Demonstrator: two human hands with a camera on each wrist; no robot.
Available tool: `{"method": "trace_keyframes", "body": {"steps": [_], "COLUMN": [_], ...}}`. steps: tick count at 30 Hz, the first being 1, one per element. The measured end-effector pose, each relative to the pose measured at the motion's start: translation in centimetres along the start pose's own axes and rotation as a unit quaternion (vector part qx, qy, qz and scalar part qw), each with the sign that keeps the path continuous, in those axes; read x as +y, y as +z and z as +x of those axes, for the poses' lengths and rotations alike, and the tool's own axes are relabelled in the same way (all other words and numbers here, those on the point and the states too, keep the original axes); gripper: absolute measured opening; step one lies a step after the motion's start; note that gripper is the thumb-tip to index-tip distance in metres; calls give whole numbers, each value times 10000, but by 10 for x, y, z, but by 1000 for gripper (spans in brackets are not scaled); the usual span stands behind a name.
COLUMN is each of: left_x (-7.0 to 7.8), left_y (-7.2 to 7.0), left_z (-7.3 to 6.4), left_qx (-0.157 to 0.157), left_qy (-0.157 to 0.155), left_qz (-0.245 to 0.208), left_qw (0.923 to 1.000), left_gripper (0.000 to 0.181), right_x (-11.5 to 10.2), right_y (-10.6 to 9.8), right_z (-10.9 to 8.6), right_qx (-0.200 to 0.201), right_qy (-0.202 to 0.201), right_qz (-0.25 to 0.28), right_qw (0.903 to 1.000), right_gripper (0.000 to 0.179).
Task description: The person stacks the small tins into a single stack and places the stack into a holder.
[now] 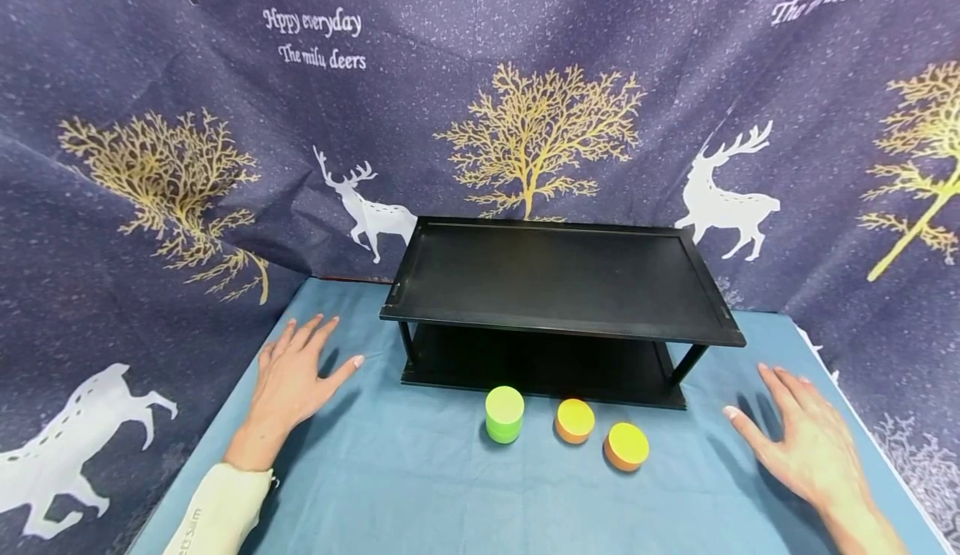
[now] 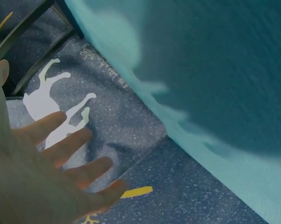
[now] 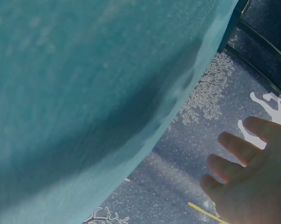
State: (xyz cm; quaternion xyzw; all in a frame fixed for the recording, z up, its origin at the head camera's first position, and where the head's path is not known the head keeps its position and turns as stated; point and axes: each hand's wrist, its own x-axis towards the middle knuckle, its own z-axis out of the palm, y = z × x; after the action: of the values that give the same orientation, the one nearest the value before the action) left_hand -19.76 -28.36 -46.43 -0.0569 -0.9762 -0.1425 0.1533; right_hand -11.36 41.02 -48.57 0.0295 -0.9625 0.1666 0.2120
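Out to the left, palm down above matte blue cloth (image 1: 390, 488), the left hand (image 1: 292, 376): fingers straight and fanned, thumb stretched wide, gripping nothing. Wrapped round that wrist, a soft cream sleeve (image 1: 221, 509) with lettering along it. Across to the right, the right hand (image 1: 802, 438): just as wide open, fingers extended, thumb well out to the side, likewise holding nothing. Beneath both, dark shadows, soft-edged on the cloth.

And between the hands, touching neither, a black rack (image 1: 555, 280): flat rectangular top with a slim raised border and a dull sheen, slender posts, then a thin lower shelf (image 1: 525, 363) in shade. Just in front of that shelf, a squat green cylinder (image 1: 504, 415), round-topped, pale above and brighter down the side. Next along to the right, a short orange cylinder (image 1: 574, 421) with a flat yellow top. Farther right and closer to the person, a second orange cylinder (image 1: 626, 447), yellow-topped as well.

Behind it all, wrinkled navy-purple fabric (image 1: 420, 113), speckled white, printed with golden lacy-branched trees (image 1: 528, 122) and smooth white deer (image 1: 731, 209).
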Motion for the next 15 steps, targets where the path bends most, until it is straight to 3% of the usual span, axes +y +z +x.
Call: {"method": "trace_keyframes", "body": {"steps": [15], "left_x": [-3], "left_y": [1], "left_z": [-2], "left_qx": [309], "left_qy": [301], "left_qz": [-192], "left_qw": [9989], "left_gripper": [77], "right_x": [0], "right_y": [2], "right_z": [0], "right_qx": [707], "right_qy": [-395], "right_qz": [293], "right_qw": [9963], "right_gripper": [67]}}
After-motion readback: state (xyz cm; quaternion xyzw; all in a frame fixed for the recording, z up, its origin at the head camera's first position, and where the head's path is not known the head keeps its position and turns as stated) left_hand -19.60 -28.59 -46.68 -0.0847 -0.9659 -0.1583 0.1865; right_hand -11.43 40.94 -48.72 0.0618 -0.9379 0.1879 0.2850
